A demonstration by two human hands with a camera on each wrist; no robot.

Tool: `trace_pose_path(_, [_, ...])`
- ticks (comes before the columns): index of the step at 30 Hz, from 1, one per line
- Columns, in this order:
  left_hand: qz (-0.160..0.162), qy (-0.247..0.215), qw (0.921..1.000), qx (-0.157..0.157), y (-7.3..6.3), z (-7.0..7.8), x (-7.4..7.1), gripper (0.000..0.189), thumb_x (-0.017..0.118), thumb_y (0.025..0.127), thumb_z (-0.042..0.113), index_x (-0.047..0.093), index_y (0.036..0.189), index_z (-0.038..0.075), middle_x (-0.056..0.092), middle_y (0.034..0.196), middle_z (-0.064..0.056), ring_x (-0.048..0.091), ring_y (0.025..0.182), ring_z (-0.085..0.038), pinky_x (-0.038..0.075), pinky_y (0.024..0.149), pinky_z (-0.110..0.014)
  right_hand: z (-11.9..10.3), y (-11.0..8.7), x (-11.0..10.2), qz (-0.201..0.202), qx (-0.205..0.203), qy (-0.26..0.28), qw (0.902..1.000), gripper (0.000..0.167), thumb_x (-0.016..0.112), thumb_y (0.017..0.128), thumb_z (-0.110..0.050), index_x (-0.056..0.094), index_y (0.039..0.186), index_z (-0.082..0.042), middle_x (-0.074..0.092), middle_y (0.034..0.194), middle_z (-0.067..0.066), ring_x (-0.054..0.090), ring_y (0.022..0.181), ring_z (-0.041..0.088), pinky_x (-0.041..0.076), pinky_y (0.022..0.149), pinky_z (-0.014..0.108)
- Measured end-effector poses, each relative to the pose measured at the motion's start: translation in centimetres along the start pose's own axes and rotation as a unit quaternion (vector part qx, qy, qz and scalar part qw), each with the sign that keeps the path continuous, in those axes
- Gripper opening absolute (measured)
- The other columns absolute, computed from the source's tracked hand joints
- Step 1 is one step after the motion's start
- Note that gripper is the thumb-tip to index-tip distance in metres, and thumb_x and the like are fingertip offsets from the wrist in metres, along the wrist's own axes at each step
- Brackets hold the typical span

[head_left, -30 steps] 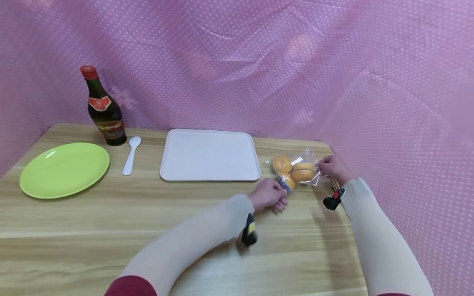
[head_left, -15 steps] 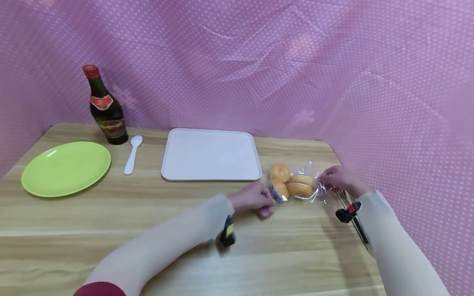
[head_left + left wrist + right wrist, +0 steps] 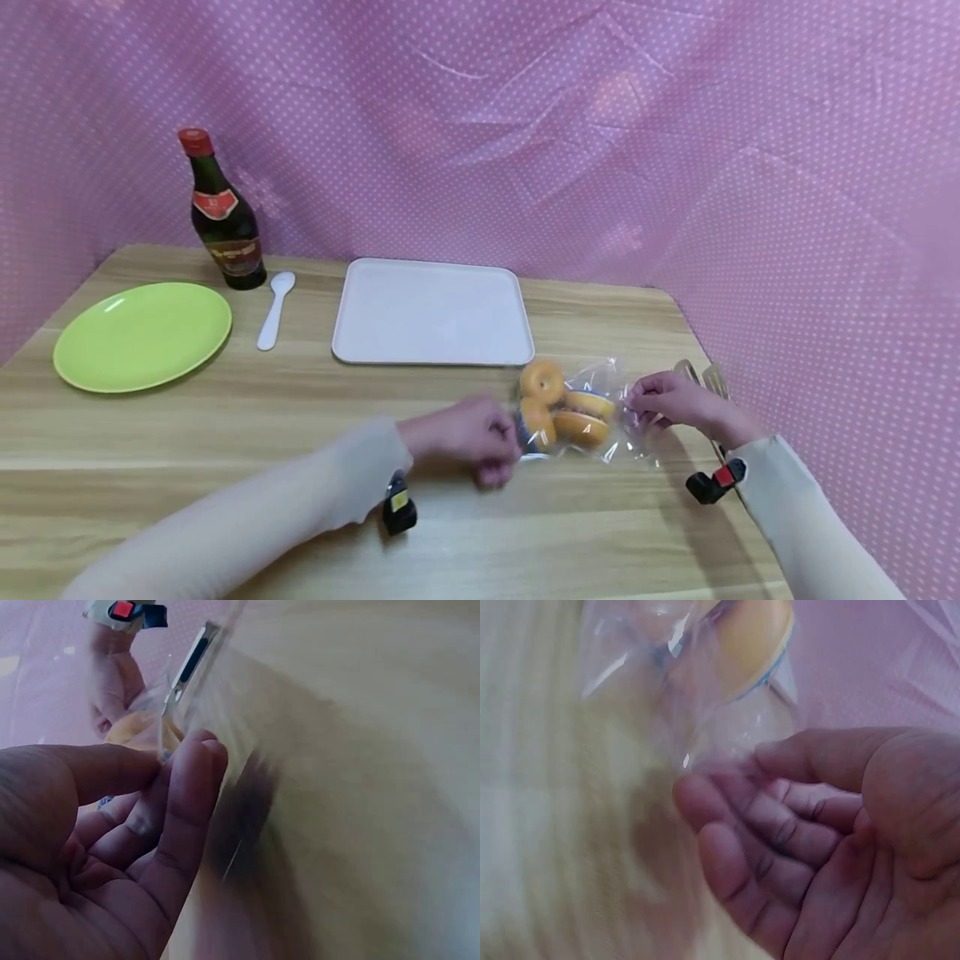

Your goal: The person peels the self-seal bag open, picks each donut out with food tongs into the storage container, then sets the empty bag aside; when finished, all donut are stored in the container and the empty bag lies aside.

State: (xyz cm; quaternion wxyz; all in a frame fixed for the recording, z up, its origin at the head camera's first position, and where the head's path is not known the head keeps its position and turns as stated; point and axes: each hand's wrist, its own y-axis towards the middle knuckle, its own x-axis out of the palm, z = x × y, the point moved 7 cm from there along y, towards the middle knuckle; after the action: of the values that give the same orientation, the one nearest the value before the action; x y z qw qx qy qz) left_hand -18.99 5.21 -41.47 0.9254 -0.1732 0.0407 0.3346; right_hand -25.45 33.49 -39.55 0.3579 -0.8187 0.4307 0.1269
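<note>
A clear plastic bag of doughnuts (image 3: 585,427) hangs stretched between my two hands, low at the right of the wooden table. My left hand (image 3: 468,437) pinches its left edge between thumb and forefinger; the left wrist view shows the pinch, with the doughnuts partly hidden behind the fingers. With thumb and forefinger my right hand (image 3: 678,406) pinches the loose plastic at the right end. In the right wrist view a doughnut (image 3: 754,645) shows through the film beyond the right hand (image 3: 802,832), whose other fingers are loosely bent.
Metal tongs (image 3: 716,382) lie at the right edge, partly under the right wrist. A white tray (image 3: 435,312) lies behind the bag. Further left are a white spoon (image 3: 273,312), a green plate (image 3: 142,337) and a dark bottle (image 3: 228,221) with a red cap. Pink cloth (image 3: 480,125) surrounds the table.
Both hands and the bag have come nearer and to the left, away from the tray's right side. The tongs, mostly hidden before, now show beyond the right hand.
</note>
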Motion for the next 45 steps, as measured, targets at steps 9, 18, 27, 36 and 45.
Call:
trace_pose_path(9, [-0.004,0.013,0.9999,-0.002,-6.4,-2.0,-2.1,0.008,0.066,0.097,0.002,0.069,0.091,-0.002,0.075,0.078,-0.014,0.071,0.065,-0.017,0.065,0.063,-0.031,-3.7,0.4,5.1,-0.057,-0.098,-0.013,0.9934,0.022,0.062,0.104,-0.014,0.065,0.104,0.008,0.074,0.089,0.013,0.072,0.075,0.015,0.062,0.069,0.030])
trace_pose_path(18, [0.009,0.003,0.9999,-0.009,-12.5,-4.4,-4.7,0.012,0.067,0.098,0.005,0.070,0.091,-0.004,0.076,0.077,-0.015,0.069,0.063,-0.015,0.062,0.058,-0.024,-8.0,1.9,10.0,-0.067,-0.138,-0.033,0.9876,0.016,0.062,0.104,-0.012,0.066,0.098,0.002,0.076,0.088,0.012,0.071,0.075,0.014,0.061,0.067,0.028])
trace_pose_path(27, [0.015,-0.010,0.9998,0.000,-17.3,-6.8,-7.2,0.017,0.064,0.101,0.009,0.067,0.093,-0.006,0.076,0.080,-0.014,0.071,0.065,-0.012,0.063,0.059,-0.026,-12.2,4.3,13.5,-0.069,-0.183,-0.022,0.9805,0.015,0.061,0.105,-0.011,0.068,0.100,0.002,0.075,0.088,0.013,0.069,0.074,0.008,0.063,0.069,0.026])
trace_pose_path(36, [0.003,-0.025,0.9994,0.022,-19.6,-7.6,-9.0,0.019,0.061,0.103,0.008,0.065,0.096,-0.009,0.077,0.085,-0.017,0.073,0.072,-0.011,0.064,0.063,-0.028,-14.2,5.7,15.4,-0.065,-0.199,-0.002,0.9779,0.013,0.061,0.105,-0.009,0.069,0.106,0.001,0.074,0.092,0.016,0.069,0.077,0.012,0.063,0.070,0.026])
trace_pose_path(45, [-0.006,-0.027,0.9995,0.016,-20.3,-7.9,-9.8,0.017,0.060,0.102,0.006,0.066,0.098,-0.010,0.077,0.088,-0.019,0.075,0.075,-0.013,0.065,0.065,-0.030,-15.0,6.6,16.2,-0.060,-0.200,0.018,0.9778,0.018,0.060,0.106,-0.012,0.064,0.099,0.004,0.071,0.086,0.017,0.064,0.071,0.011,0.058,0.064,0.024])
